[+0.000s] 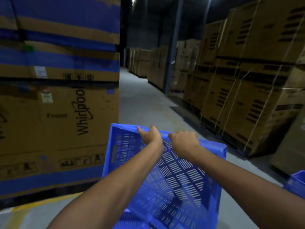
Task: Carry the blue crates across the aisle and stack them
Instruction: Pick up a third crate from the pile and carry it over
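A blue slotted plastic crate (178, 184) fills the lower middle of the head view, tilted with its open inside facing me. My left hand (151, 135) and my right hand (184, 142) both grip its far rim, close together. Another blue crate (297, 184) shows partly at the right edge, on the floor. A piece of a further blue crate (130, 220) peeks out under the held one at the bottom.
Tall stacked cardboard boxes (57, 100) stand close on the left. More strapped box stacks (247, 90) line the right side. A grey concrete aisle (142, 100) runs ahead between them, with a blue steel column (171, 55). A yellow floor line (49, 201) runs at lower left.
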`<action>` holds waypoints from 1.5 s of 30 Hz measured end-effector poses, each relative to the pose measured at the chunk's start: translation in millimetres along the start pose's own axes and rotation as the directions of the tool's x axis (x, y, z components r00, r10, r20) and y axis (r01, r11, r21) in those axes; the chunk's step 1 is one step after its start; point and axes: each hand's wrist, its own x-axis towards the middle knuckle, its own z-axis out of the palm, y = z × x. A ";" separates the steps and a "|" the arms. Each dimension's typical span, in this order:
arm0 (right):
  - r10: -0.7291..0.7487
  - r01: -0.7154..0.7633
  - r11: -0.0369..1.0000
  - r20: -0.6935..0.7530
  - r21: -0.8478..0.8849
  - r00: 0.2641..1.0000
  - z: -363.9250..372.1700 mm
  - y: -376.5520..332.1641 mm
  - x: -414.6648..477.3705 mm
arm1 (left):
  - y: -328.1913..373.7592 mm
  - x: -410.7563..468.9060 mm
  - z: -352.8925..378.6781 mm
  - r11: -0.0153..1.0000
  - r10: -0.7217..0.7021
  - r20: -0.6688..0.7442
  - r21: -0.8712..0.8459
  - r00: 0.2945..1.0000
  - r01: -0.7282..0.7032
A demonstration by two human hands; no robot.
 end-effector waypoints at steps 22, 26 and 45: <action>0.097 -0.133 0.913 0.111 0.386 0.989 17.0 191.5 -22.3 | 19.9 -39.0 120.4 0.586 -0.050 0.901 0.376 0.432 -0.717; 0.092 -0.082 0.978 -0.043 0.193 0.995 25.1 237.0 -13.6 | 20.0 -43.6 165.1 0.314 -0.159 0.952 0.300 0.262 -0.901; 0.190 -0.535 0.745 0.641 0.398 0.743 153.8 382.4 67.6 | -86.2 -17.0 359.4 -0.145 -0.482 0.874 -0.141 -0.054 -0.979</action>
